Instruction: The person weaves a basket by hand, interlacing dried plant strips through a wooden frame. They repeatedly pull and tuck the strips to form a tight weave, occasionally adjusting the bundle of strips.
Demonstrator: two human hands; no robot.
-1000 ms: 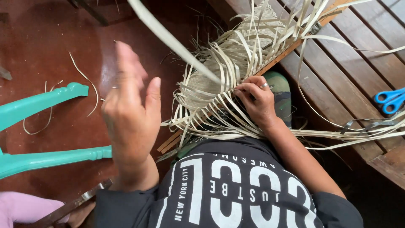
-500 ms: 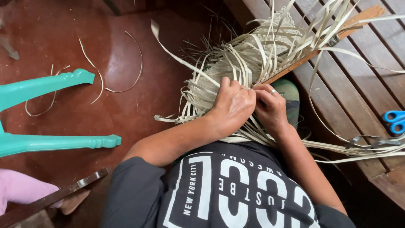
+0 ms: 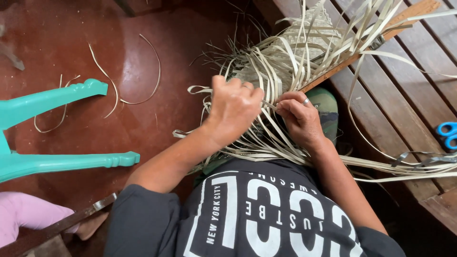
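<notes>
Half-woven palm-leaf mat (image 3: 304, 45) lies over the knees, against the wooden slat (image 3: 366, 50). Left hand (image 3: 233, 112) is curled shut, pinching a leaf strip (image 3: 270, 104) just below the slat; right hand (image 3: 300, 119) is closed on the same strip from the other side. Strips look light, springy and likely to split, so pinch near the woven edge. Fingertips and the weave crossing are hidden behind the knuckles. Blue scissors (image 3: 447, 134), right of the slat, are cut off.

A glossy reddish-brown floor (image 3: 62, 43) reflects soft light toward 11 o'clock. Turquoise plastic chair legs (image 3: 52, 162) lie at 9 o'clock. Dark wooden slats (image 3: 404, 90) fill 2 o'clock.
</notes>
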